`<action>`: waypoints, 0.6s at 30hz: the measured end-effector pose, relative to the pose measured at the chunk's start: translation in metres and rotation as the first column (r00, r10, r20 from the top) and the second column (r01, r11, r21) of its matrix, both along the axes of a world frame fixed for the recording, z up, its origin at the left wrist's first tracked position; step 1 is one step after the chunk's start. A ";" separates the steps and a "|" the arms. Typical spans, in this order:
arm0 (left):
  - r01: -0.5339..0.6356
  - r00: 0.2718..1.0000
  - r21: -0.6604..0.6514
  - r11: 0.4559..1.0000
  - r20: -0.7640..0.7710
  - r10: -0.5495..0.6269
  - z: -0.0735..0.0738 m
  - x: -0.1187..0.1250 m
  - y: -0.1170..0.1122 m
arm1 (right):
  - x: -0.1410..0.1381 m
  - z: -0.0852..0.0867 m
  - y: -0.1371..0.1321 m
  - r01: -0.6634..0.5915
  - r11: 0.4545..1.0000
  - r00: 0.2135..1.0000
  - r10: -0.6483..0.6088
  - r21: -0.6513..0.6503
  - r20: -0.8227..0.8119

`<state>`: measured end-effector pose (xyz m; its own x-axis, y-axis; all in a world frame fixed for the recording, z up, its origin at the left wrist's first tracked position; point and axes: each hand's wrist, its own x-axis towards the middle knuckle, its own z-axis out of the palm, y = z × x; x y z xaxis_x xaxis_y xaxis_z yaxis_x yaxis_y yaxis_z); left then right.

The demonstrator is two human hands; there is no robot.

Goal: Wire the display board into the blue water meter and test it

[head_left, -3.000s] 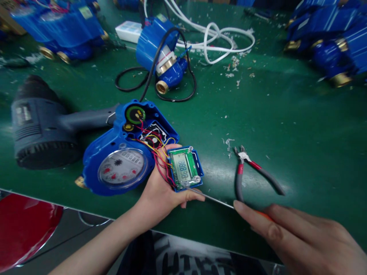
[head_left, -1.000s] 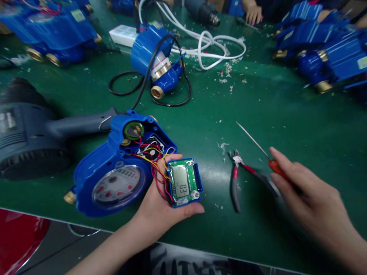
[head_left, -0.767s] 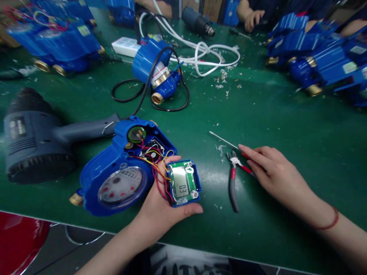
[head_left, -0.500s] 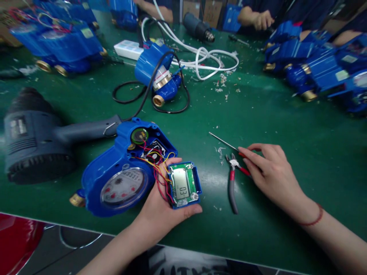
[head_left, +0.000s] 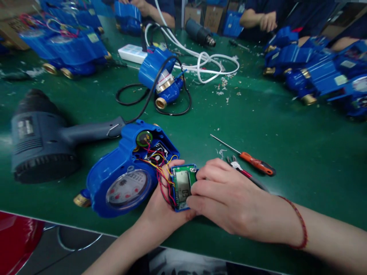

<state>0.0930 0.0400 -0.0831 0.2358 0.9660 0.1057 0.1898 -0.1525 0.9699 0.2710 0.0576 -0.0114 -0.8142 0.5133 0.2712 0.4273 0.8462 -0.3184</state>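
An opened blue water meter [head_left: 123, 175] lies on the green table, its round dial facing up and coloured wires [head_left: 160, 172] running out of it. My left hand [head_left: 160, 206] cradles the small display module [head_left: 182, 186] with a green board and an LCD, held from beneath. My right hand [head_left: 226, 198] has its fingers curled over the module's right side and grips it. An orange-handled screwdriver [head_left: 252, 162] lies loose on the table just beyond my right hand. The red-handled cutters [head_left: 239, 168] lie partly hidden behind that hand.
A dark heat gun [head_left: 43, 133] lies at the left, its black cord looping round another blue meter [head_left: 160, 78]. White cable [head_left: 212, 63] and a power strip [head_left: 132, 53] sit behind. Piles of blue meters [head_left: 71, 46] [head_left: 321, 72] flank the table. Other people's hands [head_left: 266, 21] work at the far edge.
My right hand put the screwdriver down on the table beside the cutters, then moved left onto the display module. My left hand kept holding the module.
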 end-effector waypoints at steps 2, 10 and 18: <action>-0.010 0.999 0.012 1.000 -0.041 0.010 -0.001 0.000 0.000 | -0.004 0.003 0.004 -0.058 0.998 0.997 0.056 0.037 0.054; 0.030 0.975 -0.278 0.960 0.219 0.033 -0.021 0.000 0.000 | -0.012 0.008 0.011 -0.308 0.937 0.946 0.283 0.165 0.157; 0.035 0.957 -0.214 0.976 0.288 0.029 -0.027 0.013 0.019 | -0.017 0.000 0.012 -0.250 0.944 0.965 0.226 0.214 0.130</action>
